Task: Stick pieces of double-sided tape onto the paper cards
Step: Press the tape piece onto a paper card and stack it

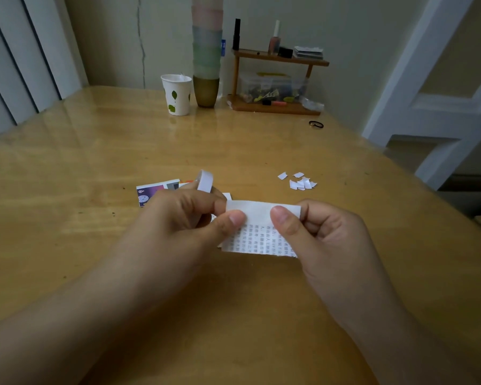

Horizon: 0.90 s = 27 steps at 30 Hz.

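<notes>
Tape strip (257, 209) runs along the printed card's (257, 240) top edge, held above the table (95, 151). Your left hand (184, 215) pinches strip and roll (205, 181); your right hand (314, 229) pinches the card's other end.

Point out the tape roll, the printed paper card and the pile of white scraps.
tape roll (206, 180), head view, on its white outer band.
printed paper card (257, 240), head view, on its printed text.
pile of white scraps (300, 183), head view, on the pile's middle.
</notes>
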Each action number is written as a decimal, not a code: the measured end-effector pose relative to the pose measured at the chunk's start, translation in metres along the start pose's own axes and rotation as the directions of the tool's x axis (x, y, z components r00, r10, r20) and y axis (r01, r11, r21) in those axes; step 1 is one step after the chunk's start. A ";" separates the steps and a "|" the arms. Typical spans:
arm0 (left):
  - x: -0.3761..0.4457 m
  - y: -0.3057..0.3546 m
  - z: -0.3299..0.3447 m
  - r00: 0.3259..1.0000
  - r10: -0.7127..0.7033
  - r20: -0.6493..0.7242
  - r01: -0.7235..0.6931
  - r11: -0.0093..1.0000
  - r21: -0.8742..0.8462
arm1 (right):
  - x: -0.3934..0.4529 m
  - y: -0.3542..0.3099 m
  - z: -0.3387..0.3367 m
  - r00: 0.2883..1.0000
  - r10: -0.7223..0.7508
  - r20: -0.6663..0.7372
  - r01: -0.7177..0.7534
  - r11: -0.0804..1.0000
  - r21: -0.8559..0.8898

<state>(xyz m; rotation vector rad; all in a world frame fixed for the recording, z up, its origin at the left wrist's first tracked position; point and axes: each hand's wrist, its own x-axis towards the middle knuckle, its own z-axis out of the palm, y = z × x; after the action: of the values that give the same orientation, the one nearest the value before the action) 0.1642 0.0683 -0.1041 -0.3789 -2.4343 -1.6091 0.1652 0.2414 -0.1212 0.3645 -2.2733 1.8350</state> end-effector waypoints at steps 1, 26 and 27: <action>0.000 -0.001 0.001 1.000 0.009 -0.002 -0.009 1.000 -0.009 | 0.001 0.000 0.000 1.000 0.014 0.006 -0.015 1.000 0.027; -0.002 -0.002 0.004 1.000 0.019 -0.006 -0.019 0.999 0.046 | 0.002 -0.007 0.002 0.981 0.080 0.178 -0.114 0.975 0.191; -0.001 -0.004 0.004 1.000 0.024 -0.004 -0.024 0.997 0.067 | 0.002 -0.008 0.002 0.980 0.077 0.182 -0.111 0.977 0.181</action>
<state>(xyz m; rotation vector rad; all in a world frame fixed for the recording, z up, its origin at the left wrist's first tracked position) 0.1643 0.0701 -0.1092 -0.3913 -2.4629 -1.5132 0.1659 0.2375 -0.1140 0.4713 -2.2658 2.1559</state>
